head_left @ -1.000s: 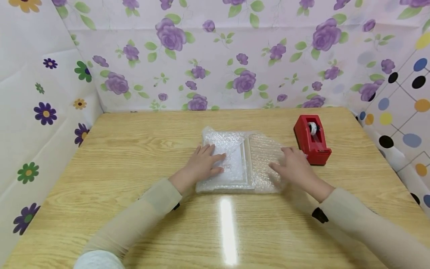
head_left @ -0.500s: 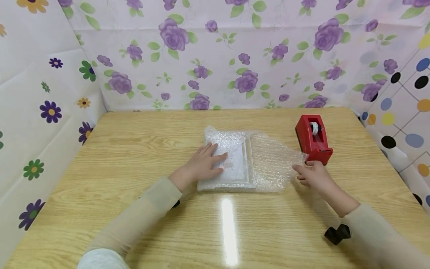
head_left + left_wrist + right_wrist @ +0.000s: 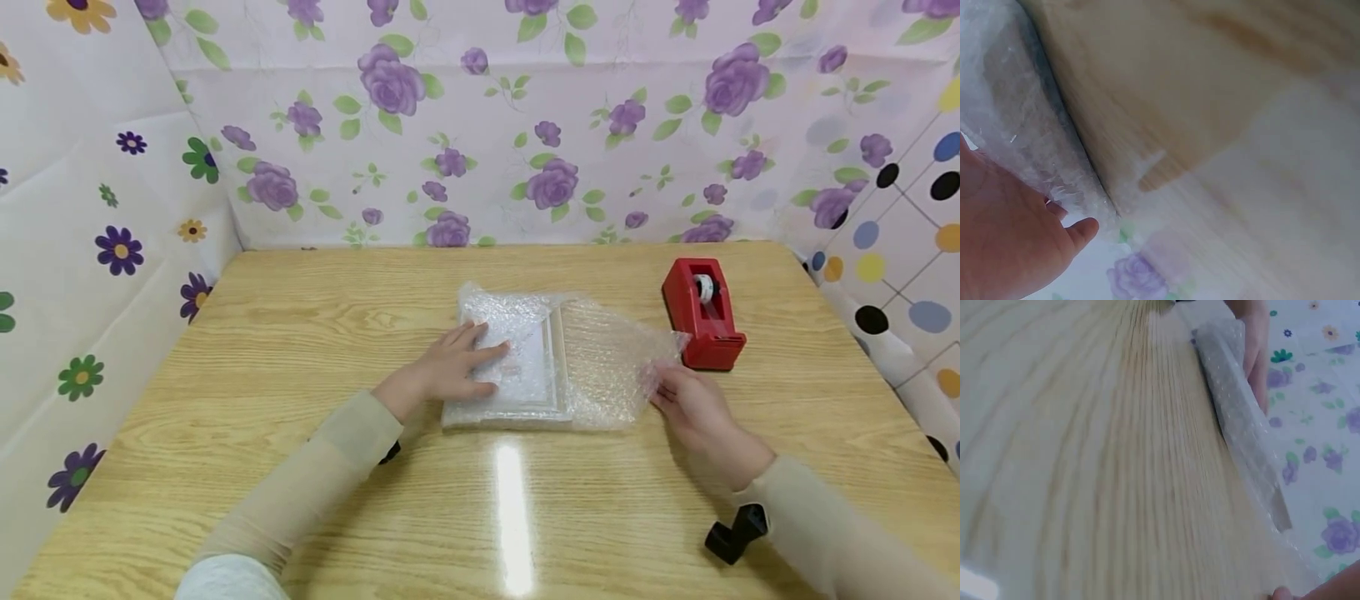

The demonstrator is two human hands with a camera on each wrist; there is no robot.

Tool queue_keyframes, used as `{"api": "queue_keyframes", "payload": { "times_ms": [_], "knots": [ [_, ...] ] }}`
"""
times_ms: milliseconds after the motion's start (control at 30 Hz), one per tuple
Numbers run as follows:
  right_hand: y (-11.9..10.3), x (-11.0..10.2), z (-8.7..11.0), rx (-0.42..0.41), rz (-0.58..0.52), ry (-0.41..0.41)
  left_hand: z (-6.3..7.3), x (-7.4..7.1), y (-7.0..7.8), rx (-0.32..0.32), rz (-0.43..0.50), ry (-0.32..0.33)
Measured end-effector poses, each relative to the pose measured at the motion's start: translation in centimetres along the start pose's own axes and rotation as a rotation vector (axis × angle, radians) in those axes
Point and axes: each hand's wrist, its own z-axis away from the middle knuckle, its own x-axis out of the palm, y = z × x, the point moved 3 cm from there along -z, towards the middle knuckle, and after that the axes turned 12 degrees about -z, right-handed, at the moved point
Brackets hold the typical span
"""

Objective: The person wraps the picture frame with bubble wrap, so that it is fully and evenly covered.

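Note:
A light picture frame lies flat on the table, its left part covered by bubble wrap. My left hand rests on the covered part with its fingers spread. In the left wrist view, that hand lies along the wrapped edge. At the right, a single layer of wrap stretches out past the frame, and my right hand pinches its outer edge between thumb and fingers. Only the fingertips of the right hand show low in the right wrist view, beside the thin sheet.
A red tape dispenser with a roll of clear tape stands just behind the right hand, close to the wrap's far right corner. The wooden table ends at a flowered cloth backdrop, with patterned sheets at both sides.
My right hand has moved right from over the wrap to its outer edge, now pinching it; the flap lies stretched out further right. The left hand stays on the frame.

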Motion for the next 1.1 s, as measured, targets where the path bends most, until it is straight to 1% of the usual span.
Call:
{"api": "queue_keyframes", "payload": {
  "times_ms": [133,200,333,433,533,600,733,867,1000,1100],
  "knots": [
    [0.5,0.8,0.1,0.000,-0.055,0.052,0.1,-0.1,0.2,0.007,0.012,0.005],
    [0.6,1.2,0.1,-0.025,-0.052,0.065,0.2,-0.1,0.3,0.007,0.013,0.009],
    [0.3,2.1,0.5,-0.100,0.014,0.092,0.2,-0.1,0.6,-0.002,0.017,0.013],
    [-0.1,2.6,0.9,-0.099,0.005,0.107,0.1,0.0,0.8,-0.009,0.025,0.012],
    [-0.7,3.3,1.2,-0.073,-0.067,0.079,-0.1,0.1,1.0,-0.009,0.027,0.017],
    [-0.9,3.8,1.5,-0.072,-0.113,0.055,-0.3,0.1,1.1,-0.005,0.019,0.021],
    [-1.1,5.3,2.2,-0.095,-0.142,-0.007,-0.5,0.0,1.5,-0.004,0.003,0.022],
    [-0.7,6.7,2.6,-0.095,-0.163,-0.033,-0.7,0.1,1.9,-0.015,-0.013,0.009],
    [0.0,7.9,2.7,-0.092,-0.133,-0.036,-0.8,0.2,2.3,-0.022,-0.025,-0.008],
    [0.6,8.6,2.6,-0.105,-0.045,-0.056,-0.8,0.3,2.7,-0.026,-0.033,-0.016]
  ]
}}
